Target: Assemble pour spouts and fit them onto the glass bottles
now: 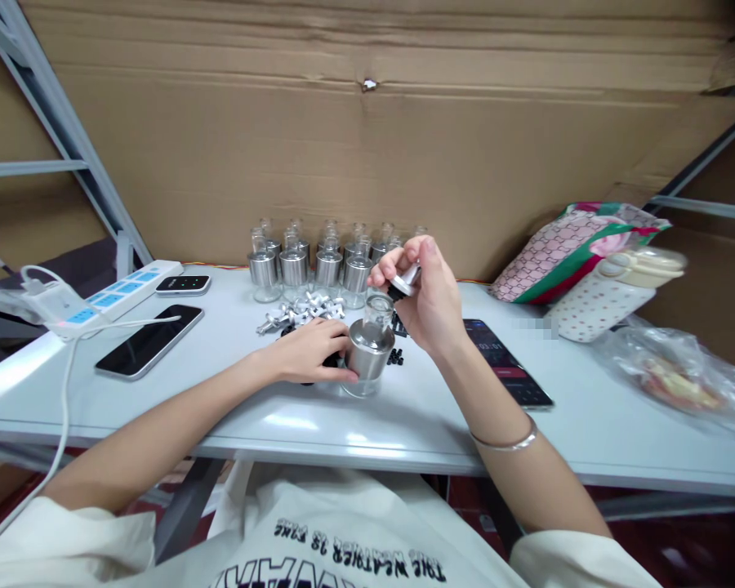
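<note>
My left hand (309, 351) rests on the white table (404, 416) and steadies a small glass bottle with a silver metal sleeve (367, 351) at its base. My right hand (425, 298) hovers just above the bottle's open neck, pinching a small silver and black cap (404, 282) between thumb and fingers. Behind the bottle lies a heap of small silver parts (303, 312), and a few small black pieces (395, 356) sit beside the bottle.
Several similar silver-sleeved bottles (318, 261) stand in rows at the table's back. A black phone (150, 341) and a power strip (107, 300) lie at left, another phone (508, 363) at right. A patterned bag (563, 249), a dotted pouch (606, 306) and a plastic bag (674, 376) sit far right.
</note>
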Tool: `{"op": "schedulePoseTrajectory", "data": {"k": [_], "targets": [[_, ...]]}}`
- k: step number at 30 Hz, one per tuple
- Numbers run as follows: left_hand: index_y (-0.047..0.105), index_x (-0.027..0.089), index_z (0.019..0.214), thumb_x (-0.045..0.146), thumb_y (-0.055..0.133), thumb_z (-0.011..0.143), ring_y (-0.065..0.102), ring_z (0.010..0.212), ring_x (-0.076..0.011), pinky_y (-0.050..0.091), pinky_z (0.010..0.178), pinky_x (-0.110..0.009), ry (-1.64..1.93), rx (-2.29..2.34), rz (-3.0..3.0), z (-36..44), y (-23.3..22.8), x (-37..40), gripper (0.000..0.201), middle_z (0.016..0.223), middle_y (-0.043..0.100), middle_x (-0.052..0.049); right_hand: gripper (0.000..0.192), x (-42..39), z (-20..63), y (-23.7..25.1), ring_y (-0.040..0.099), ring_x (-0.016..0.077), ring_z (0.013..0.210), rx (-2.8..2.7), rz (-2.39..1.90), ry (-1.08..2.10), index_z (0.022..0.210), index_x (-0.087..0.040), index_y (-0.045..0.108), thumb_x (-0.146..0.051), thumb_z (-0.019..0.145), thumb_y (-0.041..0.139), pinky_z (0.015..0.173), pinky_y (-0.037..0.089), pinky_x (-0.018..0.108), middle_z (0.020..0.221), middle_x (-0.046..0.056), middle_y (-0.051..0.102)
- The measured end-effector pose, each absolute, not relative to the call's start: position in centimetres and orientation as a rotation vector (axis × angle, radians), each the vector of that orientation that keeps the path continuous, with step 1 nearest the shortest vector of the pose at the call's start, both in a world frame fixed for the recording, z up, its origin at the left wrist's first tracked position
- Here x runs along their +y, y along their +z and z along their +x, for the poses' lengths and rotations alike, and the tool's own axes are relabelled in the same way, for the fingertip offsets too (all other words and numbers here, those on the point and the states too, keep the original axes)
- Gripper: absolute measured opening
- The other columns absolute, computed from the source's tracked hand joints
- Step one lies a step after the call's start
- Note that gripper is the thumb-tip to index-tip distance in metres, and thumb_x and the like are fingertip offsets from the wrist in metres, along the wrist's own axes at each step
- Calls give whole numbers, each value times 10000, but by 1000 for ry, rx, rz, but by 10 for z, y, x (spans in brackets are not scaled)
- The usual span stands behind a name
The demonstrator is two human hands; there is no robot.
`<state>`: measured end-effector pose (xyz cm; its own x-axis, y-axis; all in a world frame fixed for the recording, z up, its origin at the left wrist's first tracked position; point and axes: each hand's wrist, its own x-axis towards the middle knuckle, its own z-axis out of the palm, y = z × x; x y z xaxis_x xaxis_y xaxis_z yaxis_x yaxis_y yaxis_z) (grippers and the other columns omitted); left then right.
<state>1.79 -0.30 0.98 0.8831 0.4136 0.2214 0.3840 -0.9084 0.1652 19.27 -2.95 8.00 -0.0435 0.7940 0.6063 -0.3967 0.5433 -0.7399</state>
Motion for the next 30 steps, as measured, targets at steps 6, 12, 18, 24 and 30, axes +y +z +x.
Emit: {"op": "schedulePoseTrajectory", "data": {"k": [6, 12, 18, 24, 30], "targets": [[622, 160, 1019, 678, 338, 892, 536, 993, -255, 399, 867, -386, 409, 584, 2909, 19, 11, -5, 604, 1099, 586, -116, 462, -31, 189, 84, 547, 116, 607, -1359, -443, 893, 763, -239, 318, -632, 798, 560, 662, 495, 302, 651, -56, 467], [604, 159, 982, 705, 322, 878, 545, 972, -247, 393, 891, -404, 427, 589, 2912, 19, 11, -6, 623, 1058, 585, -105, 275, -28, 189, 72, 522, 113, 595, -1561, -407, 928, 789, -242, 296, -374, 846, 531, 648, 466, 305, 664, -59, 480], [457, 109, 1220, 730, 386, 836, 446, 1213, -326, 214, 1075, -534, 561, 603, 3009, 21, 6, -6, 733, 1293, 482, -192, 185, -29, 188, 69, 456, 104, 518, -1500, -336, 1064, 767, -236, 283, -238, 769, 468, 536, 411, 269, 601, -63, 478], [375, 126, 1271, 740, 392, 824, 439, 1236, -330, 206, 1088, -553, 665, 580, 2991, 20, 4, -5, 760, 1303, 483, -190, 167, -30, 189, 69, 429, 99, 502, -1578, -351, 1136, 763, -231, 300, -178, 729, 454, 485, 362, 243, 597, -61, 495], [332, 148, 1294, 721, 387, 838, 444, 1227, -328, 236, 1078, -552, 706, 538, 2961, 21, 5, -5, 734, 1307, 480, -174, 159, -31, 188, 66, 420, 99, 518, -1595, -343, 1123, 767, -230, 313, -147, 715, 438, 519, 365, 252, 602, -61, 498]]}}
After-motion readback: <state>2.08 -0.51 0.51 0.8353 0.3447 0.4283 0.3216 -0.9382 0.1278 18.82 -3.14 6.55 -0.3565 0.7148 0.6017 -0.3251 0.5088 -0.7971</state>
